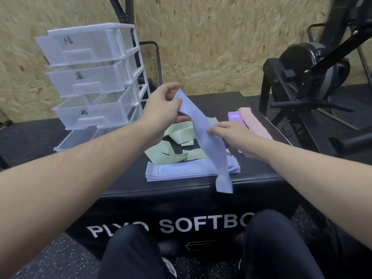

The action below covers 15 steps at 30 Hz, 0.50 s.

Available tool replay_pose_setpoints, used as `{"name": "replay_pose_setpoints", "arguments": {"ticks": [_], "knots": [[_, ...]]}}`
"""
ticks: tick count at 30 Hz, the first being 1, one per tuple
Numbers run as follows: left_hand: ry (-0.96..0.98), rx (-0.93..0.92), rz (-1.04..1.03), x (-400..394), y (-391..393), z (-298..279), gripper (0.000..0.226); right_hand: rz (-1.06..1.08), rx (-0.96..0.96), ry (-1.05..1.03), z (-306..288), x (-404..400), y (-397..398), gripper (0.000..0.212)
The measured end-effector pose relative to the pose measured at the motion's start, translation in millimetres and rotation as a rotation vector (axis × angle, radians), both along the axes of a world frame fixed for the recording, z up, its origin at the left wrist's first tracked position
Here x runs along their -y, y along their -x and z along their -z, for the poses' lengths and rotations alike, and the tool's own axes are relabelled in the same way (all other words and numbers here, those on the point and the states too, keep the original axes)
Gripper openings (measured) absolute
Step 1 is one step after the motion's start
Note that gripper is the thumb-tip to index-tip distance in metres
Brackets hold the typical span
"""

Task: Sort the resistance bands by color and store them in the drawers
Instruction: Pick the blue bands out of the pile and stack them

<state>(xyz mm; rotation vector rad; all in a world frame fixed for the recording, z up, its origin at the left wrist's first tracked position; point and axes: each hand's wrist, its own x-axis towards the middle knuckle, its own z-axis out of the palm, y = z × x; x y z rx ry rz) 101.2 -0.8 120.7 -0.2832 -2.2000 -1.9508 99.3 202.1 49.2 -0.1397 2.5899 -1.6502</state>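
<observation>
Head view: blue band (pixel 203 135) held above the plyo box (pixel 251 184). Left hand (pixel 161 109) pinches its top end; right hand (pixel 229 135) pinches mid-length, probably straightening it for the blue stack (pixel 181 171) below. Green bands (pixel 177 152) lie loose; drawers (pixel 88 77) stand open, left.

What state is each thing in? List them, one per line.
Clear plastic drawers: all four pulled open, looking empty.
Held blue resistance band: lifted, hanging twisted.
Left hand: pinching the band's top.
Right hand: pinching its middle.
Blue band stack: flat, neat.
Green bands: loose, tangled.
Purple and pink bands: lying flat.
</observation>
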Motion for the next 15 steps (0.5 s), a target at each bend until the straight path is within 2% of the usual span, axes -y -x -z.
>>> {"name": "replay_pose_setpoints", "arguments": {"ticks": [2, 5, 6, 9, 13, 15], "knots": [[0.031, 0.012, -0.007, 2, 1, 5, 0.041, 0.001, 0.051, 0.004, 5, 1, -3, 0.027], [0.051, 0.040, -0.013, 8, 2, 14, 0.042, -0.022, 0.076, 0.068, 11, -1, -5, 0.059], [0.055, 0.055, -0.018, 11, 2, 18, 0.042, -0.034, 0.073, 0.084, 13, -2, -4, 0.061], [0.075, 0.092, -0.048, 19, 4, 26, 0.037, -0.028, 0.071, 0.063, 16, -6, -5, 0.042], [0.069, 0.109, -0.092, 27, 5, 35, 0.036, -0.012, 0.104, -0.073, 14, -12, -7, 0.048], [0.067, 0.124, -0.100, 31, 7, 41, 0.037, -0.048, 0.150, -0.112, 12, -15, -9, 0.042]]}}
